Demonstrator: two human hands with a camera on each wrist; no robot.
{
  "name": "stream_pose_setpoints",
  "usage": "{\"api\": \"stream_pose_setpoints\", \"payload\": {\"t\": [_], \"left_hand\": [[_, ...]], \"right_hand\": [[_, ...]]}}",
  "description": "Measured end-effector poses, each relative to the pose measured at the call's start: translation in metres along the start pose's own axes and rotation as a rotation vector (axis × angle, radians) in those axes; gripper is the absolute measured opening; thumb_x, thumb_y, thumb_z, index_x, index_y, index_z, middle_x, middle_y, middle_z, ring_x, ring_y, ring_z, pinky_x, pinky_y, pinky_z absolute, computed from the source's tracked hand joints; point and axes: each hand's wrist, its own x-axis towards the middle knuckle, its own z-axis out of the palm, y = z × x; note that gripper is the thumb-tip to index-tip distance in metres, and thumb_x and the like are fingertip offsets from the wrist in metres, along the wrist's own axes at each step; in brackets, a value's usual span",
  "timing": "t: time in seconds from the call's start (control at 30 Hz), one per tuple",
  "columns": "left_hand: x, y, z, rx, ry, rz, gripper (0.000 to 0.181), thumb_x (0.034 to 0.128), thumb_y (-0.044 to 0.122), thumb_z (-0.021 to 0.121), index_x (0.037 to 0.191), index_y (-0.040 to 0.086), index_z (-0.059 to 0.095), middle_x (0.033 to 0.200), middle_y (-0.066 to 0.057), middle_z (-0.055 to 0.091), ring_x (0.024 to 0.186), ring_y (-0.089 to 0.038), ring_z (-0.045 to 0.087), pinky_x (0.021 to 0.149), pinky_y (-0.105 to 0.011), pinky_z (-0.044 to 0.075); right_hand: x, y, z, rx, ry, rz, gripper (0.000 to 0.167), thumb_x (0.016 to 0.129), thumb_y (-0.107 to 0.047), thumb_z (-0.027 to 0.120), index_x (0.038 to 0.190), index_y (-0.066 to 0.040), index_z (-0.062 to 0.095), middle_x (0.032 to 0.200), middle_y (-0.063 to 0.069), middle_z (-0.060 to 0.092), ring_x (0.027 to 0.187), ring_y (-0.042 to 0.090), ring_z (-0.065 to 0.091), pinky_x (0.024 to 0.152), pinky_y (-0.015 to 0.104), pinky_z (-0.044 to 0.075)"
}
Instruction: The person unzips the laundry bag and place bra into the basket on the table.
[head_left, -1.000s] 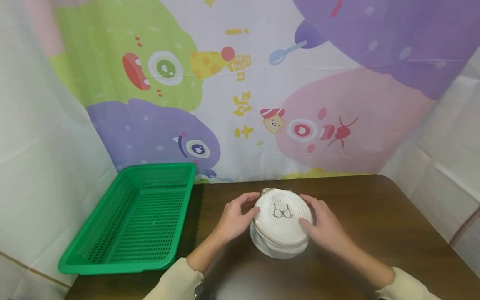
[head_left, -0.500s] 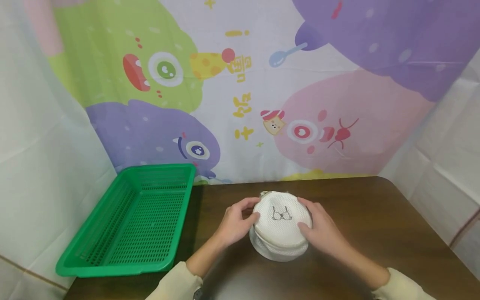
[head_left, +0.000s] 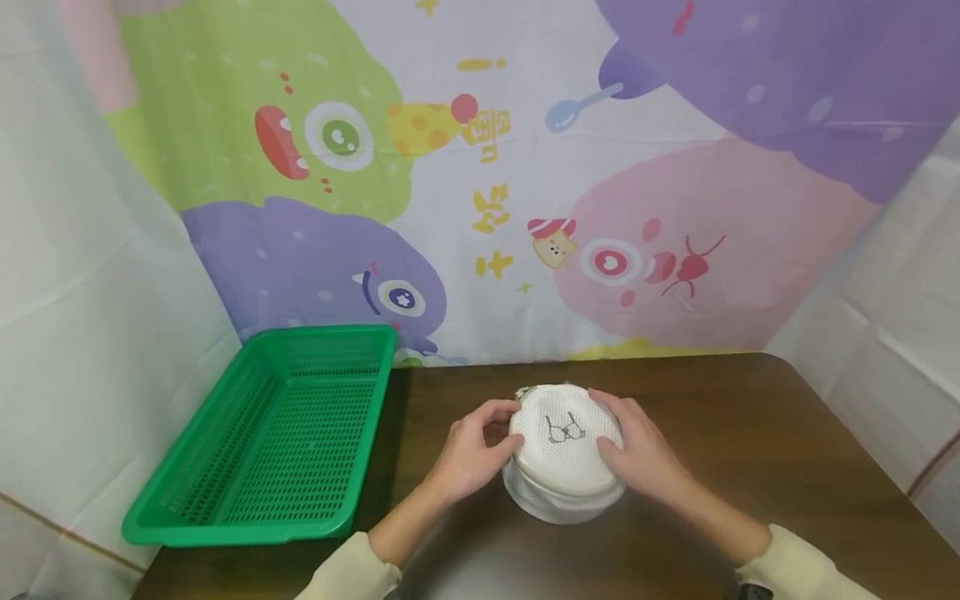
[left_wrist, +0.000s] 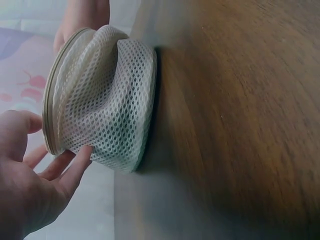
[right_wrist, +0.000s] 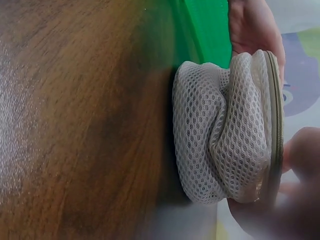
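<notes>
Two bare hands hold a round, white mesh lingerie wash bag [head_left: 566, 467] as it sits on a dark wood-grain table [head_left: 720, 425], a little in front of the person. The left hand [head_left: 471, 450] grips the upper edge from its side, thumb at the rim and fingers spread apart beneath it against the mesh. Opposite, the right hand [head_left: 643, 450] pinches the bag's top between a thumb laid on the lid and fingers at the far edge; how closely those fingers lie together I cannot tell. A line drawing of a bra [head_left: 564, 428] marks the lid, a zipper [right_wrist: 278, 115] runs along the upper edge, and the soft sides sag into folds. Pale cream sleeves [head_left: 795, 567] end near the wrists. To the person's left, well apart from the bag, stands a green plastic basket [head_left: 232, 533] with slotted sides; behind hangs a backdrop [head_left: 517, 325] printed with cartoon monsters.
</notes>
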Motion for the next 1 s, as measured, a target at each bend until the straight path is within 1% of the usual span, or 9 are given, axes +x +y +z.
{"api": "stream_pose_setpoints", "payload": {"t": [0.13, 0.17, 0.3, 0.4, 0.53, 0.67, 0.8, 1.0], "left_hand": [[0.001, 0.001, -0.002, 0.012, 0.003, 0.017, 0.039, 0.1033, 0.013, 0.076, 0.142, 0.007, 0.072, 0.132, -0.018, 0.081, 0.125, -0.037, 0.080, 0.112, -0.058, 0.062], [0.001, 0.001, -0.004, 0.018, 0.006, 0.027, 0.039, 0.1040, 0.013, 0.076, 0.143, 0.007, 0.072, 0.134, -0.018, 0.081, 0.127, -0.038, 0.079, 0.113, -0.058, 0.061], [0.004, 0.003, -0.008, 0.012, 0.020, 0.031, 0.041, 0.1065, 0.013, 0.073, 0.147, 0.006, 0.069, 0.146, -0.017, 0.077, 0.137, -0.037, 0.075, 0.118, -0.058, 0.059], [0.007, 0.004, -0.010, 0.000, 0.026, 0.030, 0.043, 0.1075, 0.013, 0.072, 0.149, 0.005, 0.068, 0.151, -0.017, 0.074, 0.141, -0.037, 0.073, 0.120, -0.057, 0.057], [0.009, 0.005, -0.007, 0.005, 0.039, 0.041, 0.043, 0.1071, 0.013, 0.073, 0.149, 0.005, 0.069, 0.151, -0.020, 0.074, 0.141, -0.040, 0.073, 0.120, -0.059, 0.056], [0.009, 0.004, -0.005, -0.001, 0.047, 0.036, 0.043, 0.1065, 0.012, 0.073, 0.149, 0.005, 0.069, 0.150, -0.021, 0.074, 0.140, -0.042, 0.073, 0.121, -0.062, 0.055], [0.010, 0.004, -0.004, -0.007, 0.025, 0.035, 0.042, 0.1066, 0.010, 0.072, 0.149, 0.006, 0.070, 0.151, -0.019, 0.074, 0.139, -0.041, 0.073, 0.120, -0.061, 0.056], [0.010, 0.004, -0.002, 0.028, -0.034, 0.023, 0.040, 0.1068, 0.008, 0.070, 0.147, 0.005, 0.073, 0.149, -0.020, 0.075, 0.131, -0.039, 0.077, 0.113, -0.056, 0.062]], "right_hand": [[0.001, -0.001, -0.004, -0.002, 0.009, 0.004, 0.065, 0.096, -0.002, 0.072, 0.159, -0.006, 0.060, 0.141, 0.026, 0.067, 0.128, 0.042, 0.069, 0.108, 0.062, 0.056], [0.001, -0.003, -0.005, 0.002, 0.011, 0.003, 0.064, 0.096, -0.003, 0.072, 0.159, -0.007, 0.061, 0.142, 0.026, 0.067, 0.129, 0.043, 0.069, 0.109, 0.062, 0.056], [0.001, -0.010, -0.009, 0.018, 0.015, 0.011, 0.063, 0.098, -0.009, 0.073, 0.159, -0.010, 0.061, 0.145, 0.025, 0.065, 0.133, 0.043, 0.067, 0.108, 0.063, 0.055], [-0.001, -0.015, -0.012, 0.022, 0.022, 0.026, 0.061, 0.098, -0.011, 0.074, 0.158, -0.011, 0.063, 0.145, 0.024, 0.065, 0.133, 0.041, 0.067, 0.108, 0.061, 0.056], [-0.007, -0.018, -0.013, 0.000, 0.028, 0.041, 0.059, 0.097, -0.010, 0.076, 0.156, -0.011, 0.066, 0.142, 0.025, 0.064, 0.131, 0.040, 0.067, 0.106, 0.058, 0.056], [-0.013, -0.019, -0.010, -0.022, 0.020, 0.068, 0.059, 0.098, -0.013, 0.079, 0.156, -0.012, 0.065, 0.143, 0.026, 0.062, 0.131, 0.042, 0.067, 0.106, 0.058, 0.056], [-0.015, -0.019, -0.010, -0.032, 0.005, 0.080, 0.061, 0.098, -0.016, 0.079, 0.157, -0.009, 0.064, 0.144, 0.027, 0.061, 0.132, 0.044, 0.067, 0.108, 0.062, 0.057], [-0.015, -0.017, -0.006, -0.043, -0.011, 0.064, 0.061, 0.097, -0.014, 0.079, 0.155, -0.004, 0.064, 0.144, 0.028, 0.061, 0.130, 0.045, 0.068, 0.109, 0.063, 0.057]]}}
